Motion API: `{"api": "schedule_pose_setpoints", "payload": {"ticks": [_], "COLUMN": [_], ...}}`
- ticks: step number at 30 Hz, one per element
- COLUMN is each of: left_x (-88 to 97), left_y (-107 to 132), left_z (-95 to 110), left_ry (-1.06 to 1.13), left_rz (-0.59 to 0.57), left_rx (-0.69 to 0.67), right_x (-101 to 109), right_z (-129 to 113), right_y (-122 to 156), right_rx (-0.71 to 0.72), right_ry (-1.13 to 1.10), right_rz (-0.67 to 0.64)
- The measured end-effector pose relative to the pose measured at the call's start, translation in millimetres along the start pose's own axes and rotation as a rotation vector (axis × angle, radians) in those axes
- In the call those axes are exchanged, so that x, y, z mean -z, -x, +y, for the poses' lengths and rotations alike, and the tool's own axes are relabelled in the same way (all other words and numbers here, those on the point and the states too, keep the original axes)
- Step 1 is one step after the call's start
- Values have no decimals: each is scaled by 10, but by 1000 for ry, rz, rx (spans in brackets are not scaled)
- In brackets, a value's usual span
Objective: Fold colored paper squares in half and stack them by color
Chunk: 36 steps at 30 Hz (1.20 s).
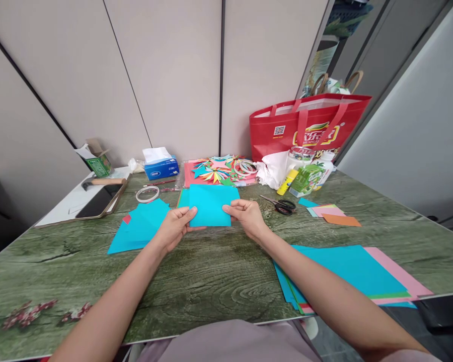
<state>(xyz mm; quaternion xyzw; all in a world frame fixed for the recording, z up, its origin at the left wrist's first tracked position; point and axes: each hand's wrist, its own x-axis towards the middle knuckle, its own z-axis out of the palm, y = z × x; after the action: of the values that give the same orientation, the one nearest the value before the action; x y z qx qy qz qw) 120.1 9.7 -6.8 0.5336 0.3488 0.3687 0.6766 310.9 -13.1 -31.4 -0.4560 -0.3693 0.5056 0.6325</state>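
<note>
A blue sheet of paper (210, 206) is held up above the table between both hands. My left hand (177, 223) pinches its left edge, thumb on top. My right hand (246, 215) grips the right edge in the same way. Just behind it, part of a stack of coloured paper shows, mostly hidden by the sheet. Left of my left hand lie several blue paper pieces (141, 223) with a small red bit at their edge. Under my right forearm rests a pile of larger blue, green and pink sheets (343, 269).
Black scissors (283, 205), paper scraps (334, 213), a yellow glue stick (287, 182) and a green carton (306, 180) lie right. Behind are a red bag (272, 143), paper stars (217, 173) and a tissue box (161, 167). Left are a tape roll (147, 194), phone (100, 201) and hammer (101, 182).
</note>
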Motion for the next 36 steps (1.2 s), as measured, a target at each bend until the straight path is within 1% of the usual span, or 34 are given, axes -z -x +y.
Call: {"api": "schedule_pose_setpoints", "payload": {"ticks": [6,11,13,16,18,20,22,23,25,26,27,28,30,31,33,34,36], "left_x": [-28,-11,-12,-27,-41,-50,-48,-42,-21,-9,3,14,27,30,28,24,15], "left_y": [13,3,-1,-3,-4,-6,-4,0,15,26,37,47,64,68,69,67,60], "left_z": [4,-5,-7,-14,-24,-34,-38,-38,-41,-47,-56,-68,-99,-114,-138,-145,-154], "left_ry": [20,-28,-25,-6,-1,-30,-148,-255,-526,-664,-789,-893,-1055,-1123,-1247,-1308,-1435], "left_rz": [61,91,67,-22,-44,-19,68,133,269,309,320,306,245,211,152,122,66], "left_rx": [-42,-24,-29,-52,-65,-93,-166,-219,-350,-419,-487,-550,-663,-712,-798,-831,-872], "right_x": [-19,-31,-27,-15,-6,1,8,13,25,31,38,42,42,35,3,-20,-66], "right_z": [-8,-4,-12,-28,-23,1,40,58,80,78,68,50,-1,-28,-65,-72,-58], "right_y": [21,27,28,29,24,11,-6,-13,-15,-7,9,33,102,142,220,251,288], "right_rx": [13,28,33,40,37,37,59,90,222,330,463,614,932,1076,1312,1378,1431], "right_ry": [-1,14,11,-5,-10,6,43,72,156,222,309,413,639,740,906,986,1110], "right_rz": [-13,2,8,10,7,-14,-50,-65,-55,-21,28,82,156,149,53,-2,-104]}}
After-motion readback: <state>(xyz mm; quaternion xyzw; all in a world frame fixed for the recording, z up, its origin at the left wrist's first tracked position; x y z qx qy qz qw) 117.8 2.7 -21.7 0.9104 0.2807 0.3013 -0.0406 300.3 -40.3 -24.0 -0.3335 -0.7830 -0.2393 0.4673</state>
